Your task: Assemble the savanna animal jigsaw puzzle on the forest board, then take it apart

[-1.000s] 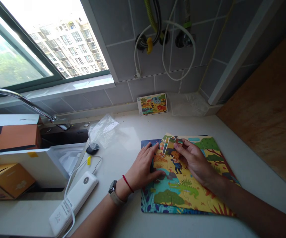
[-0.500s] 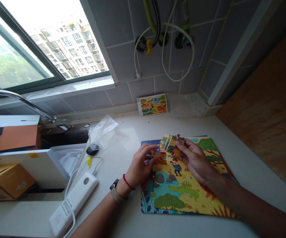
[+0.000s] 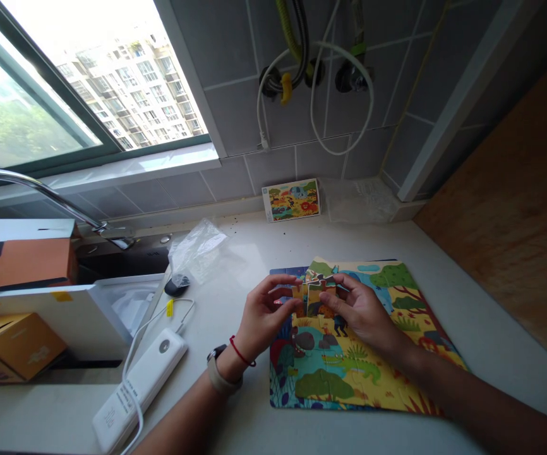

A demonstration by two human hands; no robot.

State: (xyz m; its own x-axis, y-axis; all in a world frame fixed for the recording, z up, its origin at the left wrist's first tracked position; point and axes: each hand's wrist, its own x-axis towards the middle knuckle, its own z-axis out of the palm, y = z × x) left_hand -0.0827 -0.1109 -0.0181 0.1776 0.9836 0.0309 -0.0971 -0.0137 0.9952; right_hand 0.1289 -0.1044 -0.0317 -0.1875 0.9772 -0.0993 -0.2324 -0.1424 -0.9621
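My left hand and my right hand face each other above a colourful jungle-scene jigsaw puzzle that lies flat on the counter. Between their fingers, both hands pinch a small cluster of joined jigsaw pieces. This cluster is held just over the puzzle's upper part and hides the picture beneath it. A small picture card of the same kind of scene leans against the tiled wall behind.
A crumpled plastic bag and a small black object lie left of the puzzle. Nearer me sits a white power bank with a cable. Further left are a sink faucet and cardboard boxes. A wooden board stands right.
My left hand has lifted off the puzzle and moved onto the pieces. My right hand has moved left and lower, and the held pieces have come down closer to the puzzle.
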